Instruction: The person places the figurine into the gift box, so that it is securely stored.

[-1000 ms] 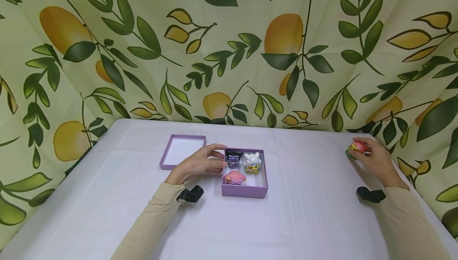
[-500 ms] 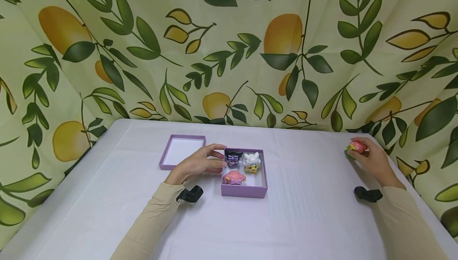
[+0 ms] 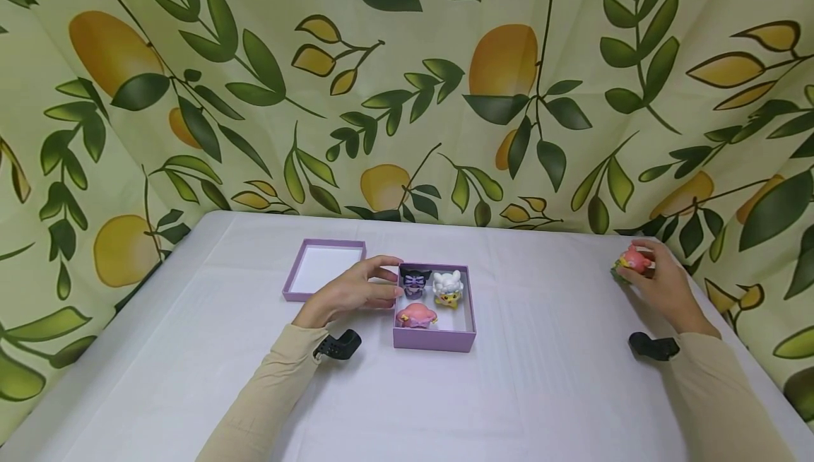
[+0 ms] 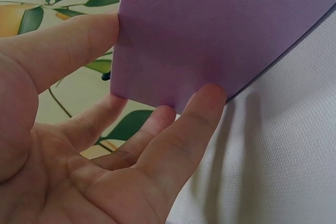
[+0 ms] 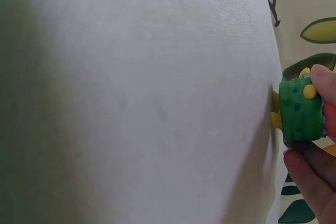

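My left hand (image 3: 356, 289) rests its fingertips against the left side of a purple box (image 3: 435, 340); the left wrist view shows them on its plain wall (image 4: 226, 30). Inside the box are three toy figurines: a black-and-purple one (image 3: 416, 284), a white-and-yellow one (image 3: 448, 288) and a pink one (image 3: 417, 316). Far to the right, my right hand (image 3: 674, 292) pinches a fourth figurine (image 3: 632, 260), pink-red on top and green lower down. In the right wrist view its green spotted body (image 5: 301, 109) with yellow bits shows between thumb and fingers, close over the tablecloth.
A shallow purple lid (image 3: 327, 264) with a white inside lies behind my left wrist. The white cloth-covered table (image 3: 528, 391) ends at a fruit-and-leaf patterned curtain (image 3: 413, 95). My right hand is near the table's right edge.
My right hand has shifted slightly left, and its fingers have moved up a little on the figurine, showing more of its pink top. The left hand and box stay put.
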`<state>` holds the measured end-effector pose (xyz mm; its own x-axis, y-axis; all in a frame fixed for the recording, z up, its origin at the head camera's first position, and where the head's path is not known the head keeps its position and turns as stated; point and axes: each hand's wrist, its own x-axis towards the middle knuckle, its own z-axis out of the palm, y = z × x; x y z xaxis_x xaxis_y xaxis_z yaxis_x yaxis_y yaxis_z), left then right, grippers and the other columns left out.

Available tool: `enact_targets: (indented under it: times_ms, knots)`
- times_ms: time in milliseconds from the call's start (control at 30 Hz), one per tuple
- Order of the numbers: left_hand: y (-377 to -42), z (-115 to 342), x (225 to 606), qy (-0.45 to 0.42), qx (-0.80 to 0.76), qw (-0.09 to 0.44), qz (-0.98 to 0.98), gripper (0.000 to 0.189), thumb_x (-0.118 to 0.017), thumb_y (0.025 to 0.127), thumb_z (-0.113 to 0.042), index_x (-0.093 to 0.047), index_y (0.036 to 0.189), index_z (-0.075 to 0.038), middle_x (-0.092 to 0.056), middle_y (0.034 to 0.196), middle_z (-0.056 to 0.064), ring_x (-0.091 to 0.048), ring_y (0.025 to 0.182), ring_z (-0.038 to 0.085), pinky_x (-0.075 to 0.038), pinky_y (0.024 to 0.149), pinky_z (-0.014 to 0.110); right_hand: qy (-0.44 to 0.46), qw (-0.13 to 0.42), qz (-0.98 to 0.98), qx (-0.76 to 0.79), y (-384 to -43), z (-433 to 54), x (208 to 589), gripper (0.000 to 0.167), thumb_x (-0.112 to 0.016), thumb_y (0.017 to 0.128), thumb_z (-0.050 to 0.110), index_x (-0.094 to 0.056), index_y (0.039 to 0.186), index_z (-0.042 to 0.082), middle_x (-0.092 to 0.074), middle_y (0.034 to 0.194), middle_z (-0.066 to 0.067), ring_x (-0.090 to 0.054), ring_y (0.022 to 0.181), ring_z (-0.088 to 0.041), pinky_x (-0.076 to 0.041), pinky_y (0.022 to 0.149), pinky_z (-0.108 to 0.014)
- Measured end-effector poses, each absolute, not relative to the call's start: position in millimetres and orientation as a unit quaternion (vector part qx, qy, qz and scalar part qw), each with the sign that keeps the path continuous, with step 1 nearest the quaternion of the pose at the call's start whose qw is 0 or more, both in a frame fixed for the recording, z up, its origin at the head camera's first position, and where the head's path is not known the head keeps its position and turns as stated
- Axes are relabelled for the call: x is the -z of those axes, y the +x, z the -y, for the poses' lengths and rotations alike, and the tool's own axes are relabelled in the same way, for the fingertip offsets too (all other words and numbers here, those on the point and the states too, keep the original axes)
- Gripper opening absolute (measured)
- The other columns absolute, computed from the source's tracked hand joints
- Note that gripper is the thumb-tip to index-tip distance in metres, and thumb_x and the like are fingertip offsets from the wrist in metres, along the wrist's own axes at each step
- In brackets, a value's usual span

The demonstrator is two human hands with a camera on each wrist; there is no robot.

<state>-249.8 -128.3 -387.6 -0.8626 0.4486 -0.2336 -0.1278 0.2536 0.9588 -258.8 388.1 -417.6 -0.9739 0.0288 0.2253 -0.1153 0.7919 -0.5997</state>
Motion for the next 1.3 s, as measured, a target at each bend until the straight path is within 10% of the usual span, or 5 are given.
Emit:
enact_targets:
  times_ms: [633,933,1300]
  knots:
    - [-252,129,389,0.104,-0.594,0.241,-0.761,0.062,-0.068,0.091,-0.008,-0.041,0.146,-0.004,-0.048,0.133,0.025,-0.067,0.094,0.019,-0.06,0.094,0.04,0.038,0.092,0.944,-0.316,-263,-374,412,0.065,-0.067,0.095,0.019,-0.035,0.144,-0.009,-0.046,0.132,-0.038,-0.057,0.104,-0.05,-0.035,0.063,0.003]
    - [-251,129,388,0.104,-0.594,0.239,-0.761,0.062,-0.068,0.091,-0.008,-0.041,0.146,-0.004,-0.048,0.133,0.025,-0.067,0.093,0.019,-0.06,0.094,0.04,0.079,0.121,0.939,-0.311,-264,-365,403,0.061,-0.072,0.092,0.015,-0.042,0.141,-0.007,-0.052,0.127,-0.034,-0.04,0.081,0.023,-0.038,0.066,0.005]
    - [-250,128,388,0.104,-0.598,0.239,-0.758,0.062,-0.068,0.091,-0.007,-0.041,0.146,-0.003,-0.048,0.132,0.025,-0.067,0.092,0.018,-0.06,0.094,0.04,0.121,0.139,0.933,-0.308,-263,-347,390,0.061,-0.076,0.087,0.01,-0.045,0.137,-0.009,-0.055,0.122,-0.034,-0.042,0.081,0.025,-0.042,0.064,0.003]
